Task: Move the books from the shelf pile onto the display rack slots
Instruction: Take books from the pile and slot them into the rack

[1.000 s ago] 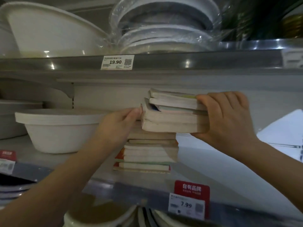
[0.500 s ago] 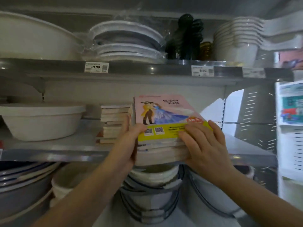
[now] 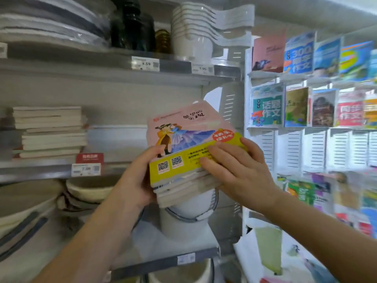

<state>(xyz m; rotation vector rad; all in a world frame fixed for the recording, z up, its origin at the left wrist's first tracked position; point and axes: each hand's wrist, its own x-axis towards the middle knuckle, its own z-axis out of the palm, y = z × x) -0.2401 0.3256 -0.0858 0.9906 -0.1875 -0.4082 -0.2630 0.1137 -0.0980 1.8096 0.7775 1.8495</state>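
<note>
We record a stack of books held between the left hand and right hand, in front of the shelving. A pile of books lies on the middle shelf, far left. The display rack stands to the right, with books in its upper slots.

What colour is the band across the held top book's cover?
Yellow, across the pink top book's lower cover; head view.

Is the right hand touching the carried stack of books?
Touching. Head view: fingers of the right hand lie across the yellow band on top of the stack of books.
</note>
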